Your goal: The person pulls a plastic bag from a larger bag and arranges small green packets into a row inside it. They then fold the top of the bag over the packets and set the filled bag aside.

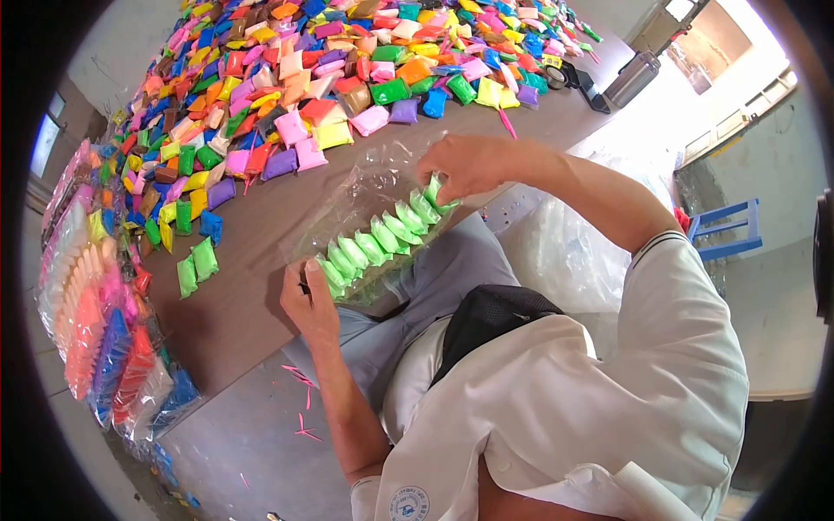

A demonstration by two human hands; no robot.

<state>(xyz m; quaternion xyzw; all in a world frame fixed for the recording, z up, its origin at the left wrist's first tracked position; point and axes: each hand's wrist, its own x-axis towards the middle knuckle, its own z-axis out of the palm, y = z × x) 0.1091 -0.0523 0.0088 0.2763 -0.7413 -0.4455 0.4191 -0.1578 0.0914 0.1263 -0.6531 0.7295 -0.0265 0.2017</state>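
A clear plastic bag (347, 217) holds a row of several light green packets (384, 233) near the table's front edge, above my lap. My left hand (310, 300) grips the lower left end of the bag, its fingers closed by the last packet. At the other end my right hand (465, 165) has its fingers closed around the bag and the green packet (434, 193) there. Two loose light green packets (198, 266) lie on the table to the left of the bag.
Many coloured packets (347, 69) are heaped across the brown table (234, 304). Filled clear bags (113, 347) stand at its left edge. A phone (592, 90) and a metal flask (632, 78) are at the back right. A blue stool (728, 229) stands beyond my right arm.
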